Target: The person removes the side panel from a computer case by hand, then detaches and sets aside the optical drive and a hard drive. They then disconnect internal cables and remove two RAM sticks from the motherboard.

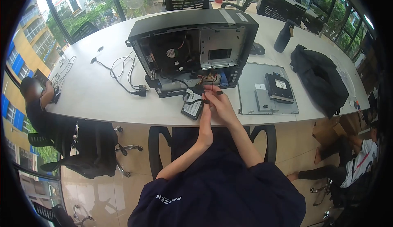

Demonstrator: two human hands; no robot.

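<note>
An open desktop computer case (192, 22) lies on the table with its inside facing me. In front of it rests a drive (191, 109) with a white label, and a black cable (186, 101) loops over it. My left hand (206, 116) is closed beside the drive, its fingers pinched at the cable's end. Against it, my right hand (221, 106) is closed too, its fingertips close to the coloured wires (208, 79) at the case's lower edge. What the right fingers hold is hidden.
Right of the case lies a metal side panel (249, 73) bearing an optical drive (279, 88). Beyond are a mouse (258, 49), dark bottle (283, 36) and black bag (319, 77). Loose cables (118, 77) lie left. People sit at left (45, 108) and lower right (356, 157).
</note>
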